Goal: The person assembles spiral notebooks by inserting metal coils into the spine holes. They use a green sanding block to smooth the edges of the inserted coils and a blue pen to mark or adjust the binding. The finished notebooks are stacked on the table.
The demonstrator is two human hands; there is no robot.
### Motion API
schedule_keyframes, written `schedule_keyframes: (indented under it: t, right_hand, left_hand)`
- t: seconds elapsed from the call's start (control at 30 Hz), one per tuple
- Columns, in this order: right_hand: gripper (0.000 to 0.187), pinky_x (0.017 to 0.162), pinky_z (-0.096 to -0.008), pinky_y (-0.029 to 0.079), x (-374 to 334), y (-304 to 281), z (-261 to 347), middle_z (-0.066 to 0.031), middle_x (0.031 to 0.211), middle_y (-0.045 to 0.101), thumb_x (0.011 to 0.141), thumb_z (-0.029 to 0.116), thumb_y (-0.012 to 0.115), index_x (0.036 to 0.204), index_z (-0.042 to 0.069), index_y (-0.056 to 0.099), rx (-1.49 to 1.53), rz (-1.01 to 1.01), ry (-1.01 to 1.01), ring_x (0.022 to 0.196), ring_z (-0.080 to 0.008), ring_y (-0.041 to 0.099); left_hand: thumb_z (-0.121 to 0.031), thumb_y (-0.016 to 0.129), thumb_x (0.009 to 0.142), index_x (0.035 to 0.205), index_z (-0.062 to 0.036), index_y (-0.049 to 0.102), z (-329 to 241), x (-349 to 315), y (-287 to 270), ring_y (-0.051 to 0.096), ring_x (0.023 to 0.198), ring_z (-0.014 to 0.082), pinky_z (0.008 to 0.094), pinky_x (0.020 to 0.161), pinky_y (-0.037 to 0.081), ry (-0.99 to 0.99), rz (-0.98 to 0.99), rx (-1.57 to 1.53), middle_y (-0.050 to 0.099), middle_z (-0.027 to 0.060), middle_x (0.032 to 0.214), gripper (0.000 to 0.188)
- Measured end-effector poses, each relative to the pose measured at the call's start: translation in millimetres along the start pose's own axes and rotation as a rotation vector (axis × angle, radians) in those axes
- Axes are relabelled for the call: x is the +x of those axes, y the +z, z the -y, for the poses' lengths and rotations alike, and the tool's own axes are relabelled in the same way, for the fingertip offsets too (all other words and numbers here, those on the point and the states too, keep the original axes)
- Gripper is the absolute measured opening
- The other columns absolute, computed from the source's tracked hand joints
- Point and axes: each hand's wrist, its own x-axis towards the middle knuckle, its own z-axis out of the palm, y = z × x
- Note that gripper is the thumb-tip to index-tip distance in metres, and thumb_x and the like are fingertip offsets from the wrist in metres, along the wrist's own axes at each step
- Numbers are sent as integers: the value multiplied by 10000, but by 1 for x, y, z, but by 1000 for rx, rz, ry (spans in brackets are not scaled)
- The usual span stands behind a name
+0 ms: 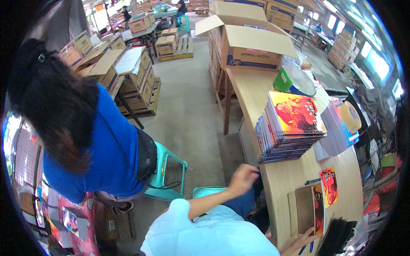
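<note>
My left hand (242, 180) is closed by the table's left edge, its fingers round a small dark item with a pinkish end that I cannot make out. At the lower right, my right hand (302, 240) has its fingers on the lower edge of a thin notebook (319, 209) with a red and yellow cover. That notebook leans against a shallow brown tray (299, 213). Beside it lies another notebook (329, 187) of the same look. Farther up the table stands a tall stack of spiral notebooks (294, 123). Two blue slim objects (306, 247) lie near my right hand.
A roll of tape (350, 116) rests on a pile of sheets (331, 141). An open carton (256, 49) stands at the table's far end. A dark bristly bundle (339, 237) lies near right. To my left, a person in blue (98, 149) sits on a teal stool (164, 170).
</note>
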Motion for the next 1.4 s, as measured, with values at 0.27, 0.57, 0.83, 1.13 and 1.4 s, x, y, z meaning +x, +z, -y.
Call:
schedule_keyframes:
  t: [0.27,0.57,0.83,1.13,1.4]
  right_hand:
    - [500,966,-447,439,7,17,-34,-270,1209,545,933,251,633,1274,-65,449,109,-188,-213,1099,-367,541]
    - [489,940,-393,418,18,10,-54,-204,1181,564,948,281,622,1251,-76,483,3,-310,-216,1058,-291,528]
    - [676,1057,-360,329,12,5,-58,-161,1378,451,919,320,640,1405,-54,355,138,-198,-114,1244,-258,439]
    - [910,1064,-401,328,24,12,-18,-161,1377,450,893,711,392,1453,1,291,570,-106,-12,1261,-264,451]
    - [310,882,-420,411,101,-54,-72,-113,1021,562,772,139,695,1046,49,580,-869,116,-131,992,-328,540]
  left_hand:
    - [-180,506,994,1214,-34,330,41,-37,-318,515,722,150,282,680,457,383,-1187,520,501,86,882,318]
    - [-344,504,1001,1416,-158,153,-55,-13,-281,429,475,119,223,438,380,313,-1298,-401,534,113,914,575]
    - [-137,658,883,1351,-18,390,-137,28,-81,551,773,123,254,693,489,399,-3,-682,549,84,1031,552]
    - [-196,676,867,1409,-12,339,-130,39,183,501,1144,241,347,1010,384,-130,666,-515,495,151,1245,664]
    - [-247,694,839,1332,-49,468,-147,22,191,488,1185,231,387,1124,199,163,221,-549,544,121,1180,577]
